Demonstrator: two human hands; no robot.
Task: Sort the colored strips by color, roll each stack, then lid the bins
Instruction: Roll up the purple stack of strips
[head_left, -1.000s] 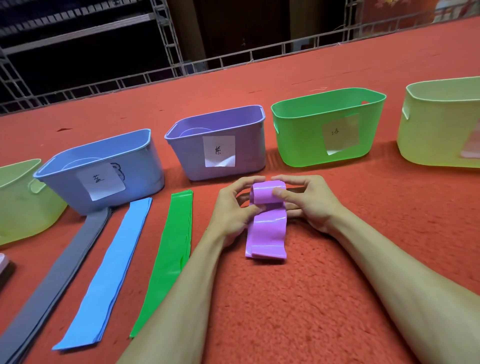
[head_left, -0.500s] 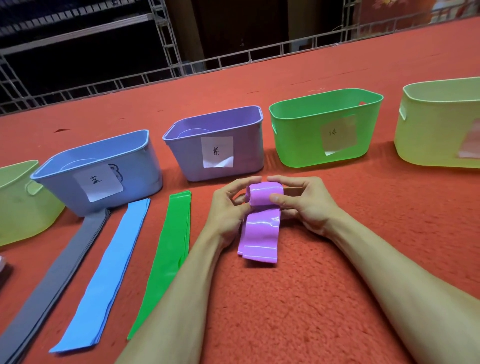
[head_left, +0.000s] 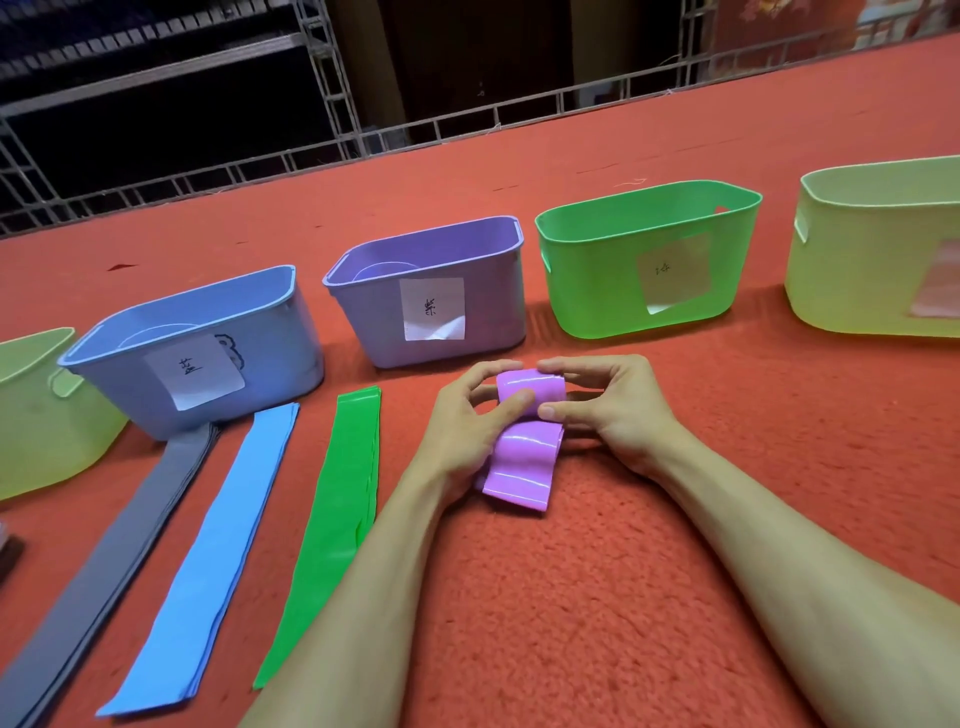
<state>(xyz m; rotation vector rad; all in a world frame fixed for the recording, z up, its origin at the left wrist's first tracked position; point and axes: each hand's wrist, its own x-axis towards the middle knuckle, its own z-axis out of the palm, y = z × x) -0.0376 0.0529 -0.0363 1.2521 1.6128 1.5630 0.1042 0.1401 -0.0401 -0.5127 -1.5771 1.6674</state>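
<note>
A stack of purple strips (head_left: 524, 457) lies on the red carpet, its far end wound into a roll. My left hand (head_left: 462, 421) grips the roll from the left and my right hand (head_left: 608, 410) from the right, thumbs on top. A short tail of the stack trails toward me. Left of it lie flat stacks of green strips (head_left: 337, 525), blue strips (head_left: 208, 561) and grey strips (head_left: 98, 571). Behind stand the labelled blue bin (head_left: 275, 358), purple bin (head_left: 488, 301) and green bin (head_left: 597, 291), all without lids on top.
A yellow-green bin (head_left: 857, 270) stands at the far right and another yellow-green bin (head_left: 36, 415) at the far left. A metal railing (head_left: 467, 119) runs along the carpet's far edge. A dark object (head_left: 8, 551) peeks in at the left border.
The roll has grown and the loose purple tail has become shorter, drawn in toward my hands. My hands stay in about the same spot.
</note>
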